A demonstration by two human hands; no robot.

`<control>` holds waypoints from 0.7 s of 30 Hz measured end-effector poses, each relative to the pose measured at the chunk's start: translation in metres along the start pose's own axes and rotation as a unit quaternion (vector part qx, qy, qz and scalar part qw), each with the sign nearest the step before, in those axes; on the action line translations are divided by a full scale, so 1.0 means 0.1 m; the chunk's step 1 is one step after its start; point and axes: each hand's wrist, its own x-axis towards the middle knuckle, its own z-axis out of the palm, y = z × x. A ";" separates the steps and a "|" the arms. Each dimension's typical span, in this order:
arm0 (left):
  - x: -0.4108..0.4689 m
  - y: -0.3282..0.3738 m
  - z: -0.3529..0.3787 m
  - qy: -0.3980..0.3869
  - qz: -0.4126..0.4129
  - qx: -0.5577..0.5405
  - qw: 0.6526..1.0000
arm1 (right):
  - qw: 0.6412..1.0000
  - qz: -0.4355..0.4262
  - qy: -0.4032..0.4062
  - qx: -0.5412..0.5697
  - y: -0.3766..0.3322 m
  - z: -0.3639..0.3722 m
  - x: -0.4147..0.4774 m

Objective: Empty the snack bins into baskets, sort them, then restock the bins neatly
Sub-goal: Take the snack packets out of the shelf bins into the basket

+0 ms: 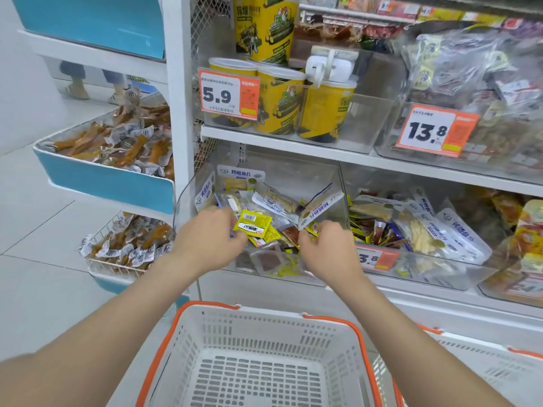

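Note:
A clear plastic snack bin [188, 195] on the lower shelf holds several mixed packets, white fish-slice packs and small yellow ones. My left hand [210, 240] reaches into it and pinches a small yellow packet [253, 225]. My right hand [326, 248] is in the same bin, its fingers curled on a white and blue fish-slice pack [320, 205] that stands tilted. Below my arms stands a white basket with orange handles [205, 327], with nothing in it.
A second clear bin [435, 259] of fish-slice packs sits to the right. A second basket [484, 368] shows at lower right. Yellow canisters [282, 101] stand on the shelf above. Blue-fronted wire trays of brown snacks [117, 142] stick out at left. A person's feet [76, 89] show beyond.

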 end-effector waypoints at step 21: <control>0.77 -0.10 0.27 -0.087 -0.084 -0.130 0.984 | 0.957 -0.123 -0.247 -0.087 -0.31 0.53 1.33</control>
